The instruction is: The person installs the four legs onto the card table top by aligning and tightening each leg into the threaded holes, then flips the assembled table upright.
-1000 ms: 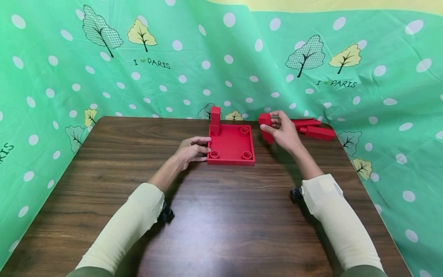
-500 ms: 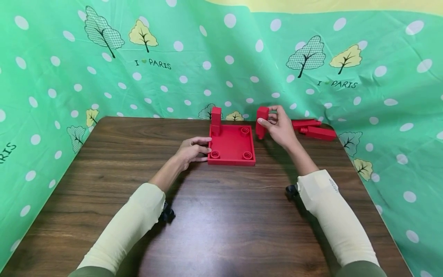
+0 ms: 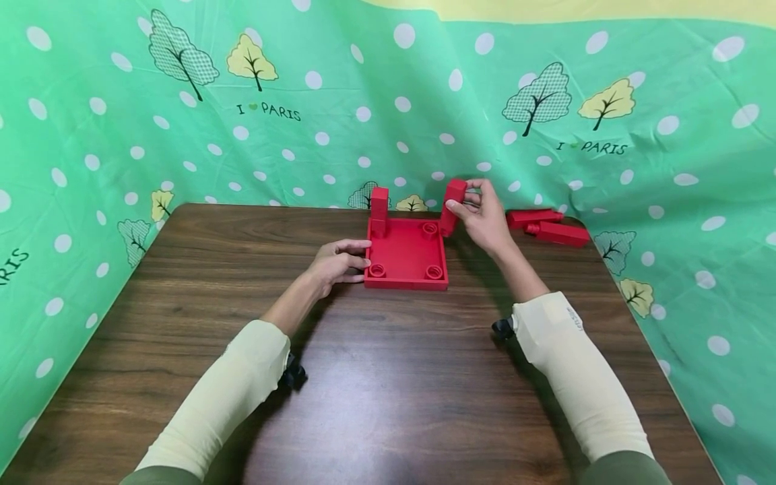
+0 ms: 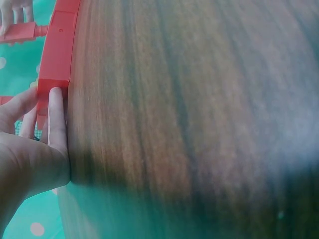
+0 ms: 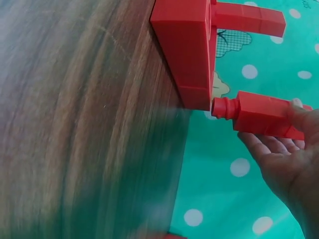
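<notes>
A red square tray (image 3: 405, 252) with raised walls and round threaded sockets in its corners lies at the far middle of the table in the head view. One red square-sided leg (image 3: 379, 210) stands upright in its far left corner. My left hand (image 3: 332, 268) holds the tray's left wall, thumb against the outer side (image 4: 56, 107) and fingers at the rim. My right hand (image 3: 486, 221) pinches a second red leg (image 3: 455, 204), slightly tilted, beside the far right socket (image 3: 430, 230). The right wrist view shows this leg's screw-threaded end (image 5: 224, 108) close to the tray's rim.
Two more red legs (image 3: 559, 234) lie at the table's far right corner, one partly behind the other. A green dotted curtain (image 3: 327, 94) hangs right behind the dark wooden table (image 3: 388, 377).
My right hand has brought the leg leftward and up, from beside the tray to its far right corner, tipping it more upright. My left hand and the tray have stayed put.
</notes>
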### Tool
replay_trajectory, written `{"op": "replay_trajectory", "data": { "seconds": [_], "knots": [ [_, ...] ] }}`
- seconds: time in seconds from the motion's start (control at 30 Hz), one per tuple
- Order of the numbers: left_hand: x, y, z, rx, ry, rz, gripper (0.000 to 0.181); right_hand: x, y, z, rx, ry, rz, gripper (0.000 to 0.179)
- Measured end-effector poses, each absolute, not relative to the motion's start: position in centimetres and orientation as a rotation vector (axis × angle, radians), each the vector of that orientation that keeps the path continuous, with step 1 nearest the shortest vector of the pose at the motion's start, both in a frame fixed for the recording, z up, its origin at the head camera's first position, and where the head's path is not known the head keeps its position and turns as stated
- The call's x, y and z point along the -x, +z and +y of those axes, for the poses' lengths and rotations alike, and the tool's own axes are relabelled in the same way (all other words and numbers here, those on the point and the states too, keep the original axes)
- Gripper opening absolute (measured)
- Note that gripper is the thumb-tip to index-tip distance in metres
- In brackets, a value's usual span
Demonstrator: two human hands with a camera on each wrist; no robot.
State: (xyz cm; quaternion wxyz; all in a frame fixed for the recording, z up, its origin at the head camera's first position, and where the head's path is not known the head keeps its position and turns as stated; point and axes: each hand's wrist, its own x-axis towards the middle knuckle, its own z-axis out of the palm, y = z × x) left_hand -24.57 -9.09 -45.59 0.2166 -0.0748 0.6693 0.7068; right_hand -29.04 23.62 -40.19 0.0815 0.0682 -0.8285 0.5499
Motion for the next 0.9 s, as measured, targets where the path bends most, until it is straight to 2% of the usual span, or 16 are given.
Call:
{"op": "replay_trajectory", "data": {
  "seconds": [0.3, 0.9],
  "knots": [
    [24.6, -45.6, -9.1, 0.208, 1.961, 1.858, 0.058, 29.3, -40.1, 22.8, -0.201, 1.745, -2.439, 0.053],
    [24.7, -45.8, -9.1, 0.215, 1.961, 1.854, 0.057, 30.6, -40.9, 21.2, -0.158, 1.856, -2.382, 0.051]
  ]
}}
